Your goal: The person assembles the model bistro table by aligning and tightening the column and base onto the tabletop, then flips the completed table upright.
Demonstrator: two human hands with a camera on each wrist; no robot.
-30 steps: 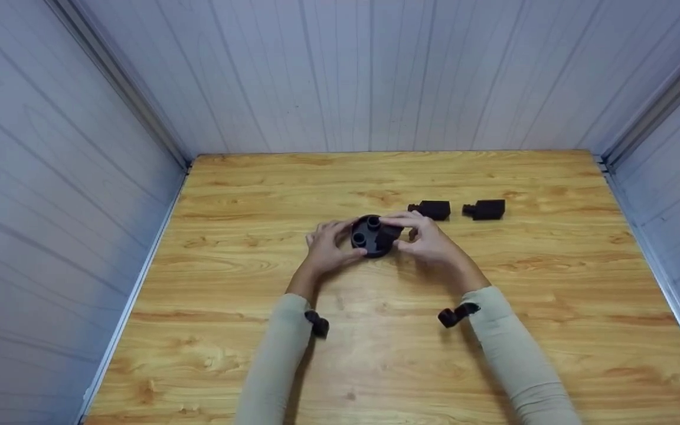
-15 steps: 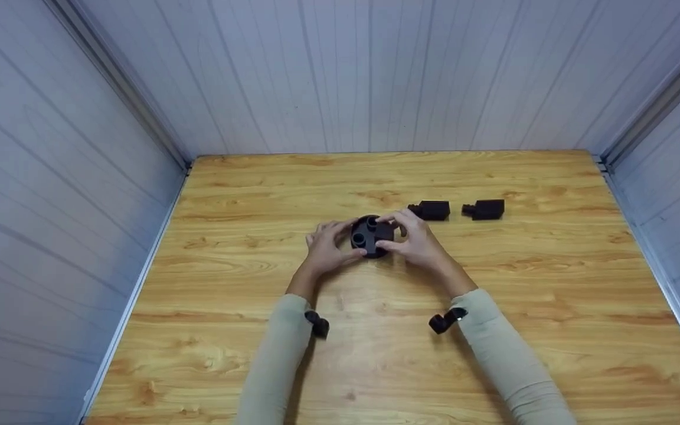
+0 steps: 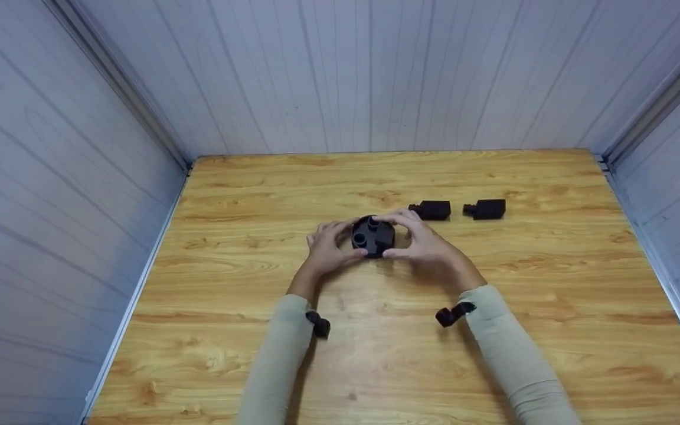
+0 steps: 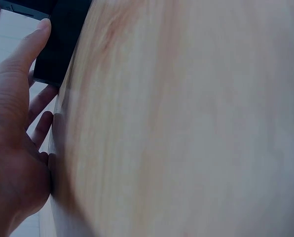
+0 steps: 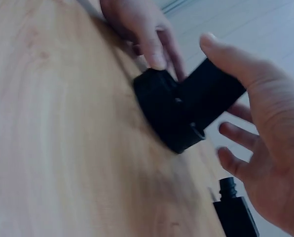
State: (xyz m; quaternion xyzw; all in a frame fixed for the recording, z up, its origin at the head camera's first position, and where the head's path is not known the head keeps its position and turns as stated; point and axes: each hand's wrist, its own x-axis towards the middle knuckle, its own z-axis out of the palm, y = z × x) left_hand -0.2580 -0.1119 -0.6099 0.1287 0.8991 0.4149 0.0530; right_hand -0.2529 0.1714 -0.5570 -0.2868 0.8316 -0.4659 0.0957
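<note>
A round black base (image 3: 369, 234) with two raised ring sockets lies on the table in the head view. My left hand (image 3: 324, 251) grips its left side, thumb at the near rim and fingers round the far side. A black rectangular block (image 5: 208, 94) stands up out of the right part of the base. My right hand (image 3: 425, 243) holds round this block, thumb along one side and fingers behind it. In the right wrist view the thumb (image 5: 236, 61) lies along the block's upper edge. The join between block and base is mostly hidden.
Two more black blocks with threaded necks lie on the wooden table (image 3: 245, 330) beyond my right hand: a nearer block (image 3: 435, 210) and a farther block (image 3: 489, 209). A white panelled wall (image 3: 340, 77) closes off the back, with side walls left and right.
My right hand turned inward over the block, then swung back outward. The block now sits at a different angle in the base. My left hand and the base stayed put.
</note>
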